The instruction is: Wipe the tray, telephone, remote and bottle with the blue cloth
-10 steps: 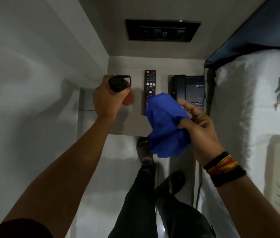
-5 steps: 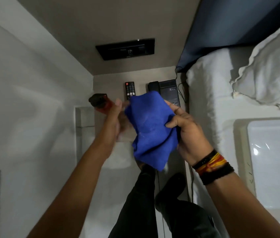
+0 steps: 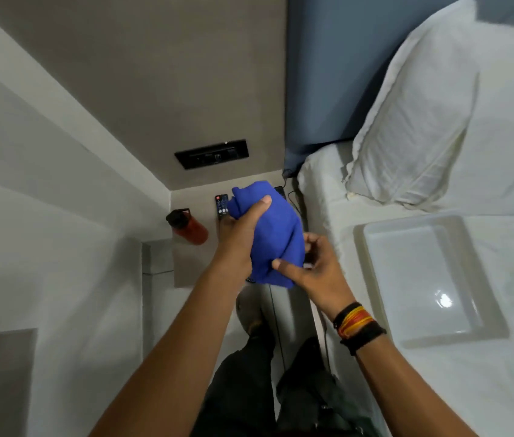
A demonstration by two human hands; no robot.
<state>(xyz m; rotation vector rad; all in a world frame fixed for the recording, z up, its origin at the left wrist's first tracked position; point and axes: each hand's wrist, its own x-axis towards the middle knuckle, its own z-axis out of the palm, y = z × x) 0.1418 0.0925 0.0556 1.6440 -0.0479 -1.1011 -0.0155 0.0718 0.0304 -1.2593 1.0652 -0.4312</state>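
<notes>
Both hands are on the blue cloth [image 3: 276, 234], held up in the air over the small worktop [image 3: 192, 263] beside the bed [image 3: 501, 171]. The left hand [image 3: 239, 238] has it bunched in a closed fist, thumb pressed across the top fold. The right hand [image 3: 315, 269] pinches the lower edge between thumb and forefinger, the other fingers loosely curled.

The red bottle [image 3: 190, 230] stands on the worktop to the left, black cap on, clear of both hands. The remote [image 3: 221, 205] lies just beside the cloth, half hidden behind it. The telephone is almost wholly hidden behind the cloth; only a dark corner and its cord show near the bed. The white tray [image 3: 426, 279] sits on the bed sheet, well apart from the rest.

The risks, as I judge them: the cloth hangs loose below the fists, so a trailing corner swung sideways could catch the bottle, which looks tall and narrow enough to topple off the edge. The tray rests on soft bedding, so pressing hard on one rim may tip or slide it. With the telephone screened from view, a blind wipe could knock the handset off or snag the cord.
</notes>
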